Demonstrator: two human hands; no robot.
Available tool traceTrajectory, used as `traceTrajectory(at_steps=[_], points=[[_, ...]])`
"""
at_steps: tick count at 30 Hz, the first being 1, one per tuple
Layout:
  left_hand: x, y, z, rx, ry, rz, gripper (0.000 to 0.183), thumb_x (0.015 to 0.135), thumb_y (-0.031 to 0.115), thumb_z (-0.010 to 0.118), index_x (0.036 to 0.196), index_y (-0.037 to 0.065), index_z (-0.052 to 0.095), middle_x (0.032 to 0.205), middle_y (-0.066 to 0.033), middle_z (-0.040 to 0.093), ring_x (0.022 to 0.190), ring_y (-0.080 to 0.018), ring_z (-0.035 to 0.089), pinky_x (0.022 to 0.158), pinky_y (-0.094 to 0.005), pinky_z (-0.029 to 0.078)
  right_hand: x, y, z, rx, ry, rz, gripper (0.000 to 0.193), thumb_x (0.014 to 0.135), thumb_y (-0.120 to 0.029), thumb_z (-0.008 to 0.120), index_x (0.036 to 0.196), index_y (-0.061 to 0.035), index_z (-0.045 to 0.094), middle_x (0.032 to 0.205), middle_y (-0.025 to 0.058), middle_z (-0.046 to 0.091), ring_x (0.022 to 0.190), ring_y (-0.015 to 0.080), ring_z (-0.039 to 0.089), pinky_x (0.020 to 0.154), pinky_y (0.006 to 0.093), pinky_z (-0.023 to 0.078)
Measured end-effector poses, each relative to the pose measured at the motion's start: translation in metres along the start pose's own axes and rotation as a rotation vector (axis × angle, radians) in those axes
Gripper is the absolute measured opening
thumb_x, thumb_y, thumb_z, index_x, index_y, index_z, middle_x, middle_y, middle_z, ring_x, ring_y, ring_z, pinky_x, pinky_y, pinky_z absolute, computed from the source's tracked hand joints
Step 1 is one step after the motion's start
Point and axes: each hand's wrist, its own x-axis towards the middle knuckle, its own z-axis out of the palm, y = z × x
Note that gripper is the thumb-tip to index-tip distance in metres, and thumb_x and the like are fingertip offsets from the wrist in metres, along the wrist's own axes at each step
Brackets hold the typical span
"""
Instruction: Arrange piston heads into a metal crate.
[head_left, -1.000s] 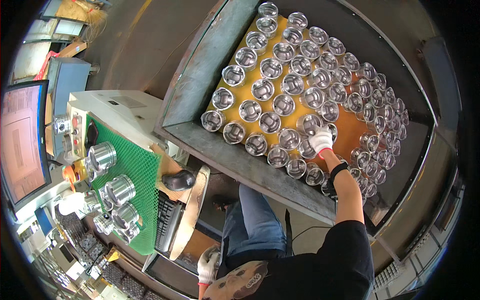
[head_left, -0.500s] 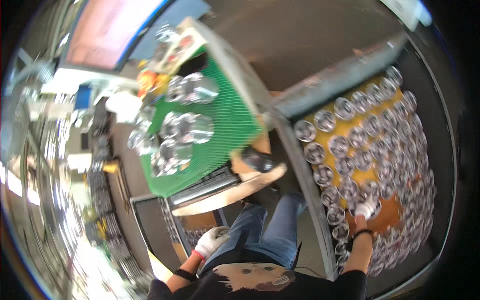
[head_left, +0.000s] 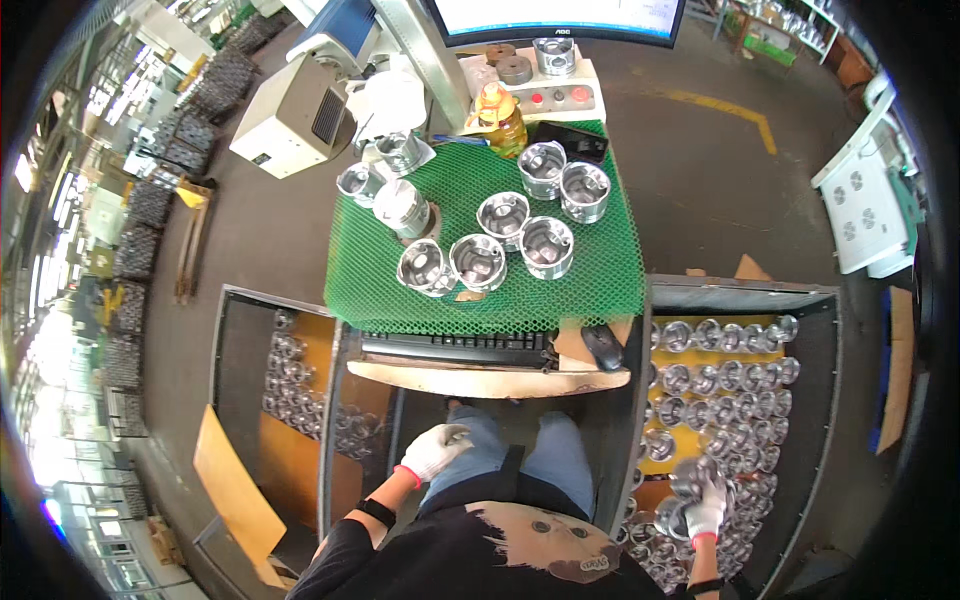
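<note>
My right hand (head_left: 707,512), in a white glove, is down in the right bin, gripping a shiny metal piston (head_left: 688,478). A second piston (head_left: 671,517) sits close against the same hand; blur hides whether it is held too. My left hand (head_left: 434,452), gloved with a red cuff, hovers at my left thigh, empty, its fingers loosely bent and not clenched. Rows of pistons (head_left: 706,378) stand around the right hand on a yellow sheet. More pistons (head_left: 546,247) stand on the green mesh mat (head_left: 400,300) of the worktable ahead.
A keyboard (head_left: 455,347) and mouse (head_left: 603,347) lie at the table's near edge. Behind stand an orange-capped bottle (head_left: 503,125), a phone (head_left: 570,141), a button box (head_left: 570,97) and a monitor (head_left: 560,18). The left bin (head_left: 232,345) holds pistons and brown sheets; one sheet (head_left: 232,490) leans outside.
My view has swung from the right bin toward the table. The right hand, previously reaching down among the pistons, now has a piston in its grip. My left hand stays by the thigh.
</note>
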Motion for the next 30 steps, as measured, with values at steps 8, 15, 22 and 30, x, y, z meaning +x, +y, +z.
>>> traceTrajectory(at_steps=[8,15,22,30], points=[[-0.011,-0.018,-0.032,-0.062,0.155,0.155,0.047,0.085,0.039,0.064,0.118,0.006,0.065,0.117,-0.017,0.065,0.107,-0.0289,0.064,0.091,-0.0349,0.049,0.034,-0.231,0.131,-0.832,-0.11,-0.895,0.045,0.067,0.0,0.056,0.11,-0.0114,0.06,0.098,0.0224,0.058,0.095,0.0443,0.055,0.085,0.0501,0.045],[-0.042,-0.084,-0.063,-0.227,0.429,0.08,0.038,0.085,0.025,0.068,0.115,0.002,0.065,0.111,-0.016,0.066,0.103,-0.0265,0.065,0.091,-0.0346,0.049,0.1,-0.346,0.253,-0.846,-0.025,-0.8,0.05,0.069,-0.005,0.059,0.117,-0.0162,0.061,0.103,0.0305,0.058,0.096,0.0448,0.059,0.086,0.047,0.049],[-0.049,-0.146,-0.06,-0.429,0.495,-0.082,0.039,0.084,0.022,0.07,0.117,0.001,0.064,0.109,-0.0146,0.068,0.101,-0.0224,0.065,0.09,-0.0323,0.049,0.124,-0.368,0.312,-0.991,0.173,-0.532,0.043,0.07,-0.016,0.063,0.113,-0.017,0.066,0.101,0.0218,0.068,0.096,0.0376,0.066,0.086,0.0411,0.053],[-0.005,-0.105,-0.088,-0.231,0.291,0.075,0.04,0.085,0.02,0.068,0.118,-0.002,0.062,0.111,-0.0161,0.067,0.102,-0.023,0.066,0.091,-0.0317,0.05,0.107,-0.355,0.308,-0.919,0.211,-0.462,0.057,0.076,-0.024,0.065,0.132,-0.022,0.052,0.109,0.0279,0.06,0.102,0.0414,0.06,0.089,0.0463,0.049]])
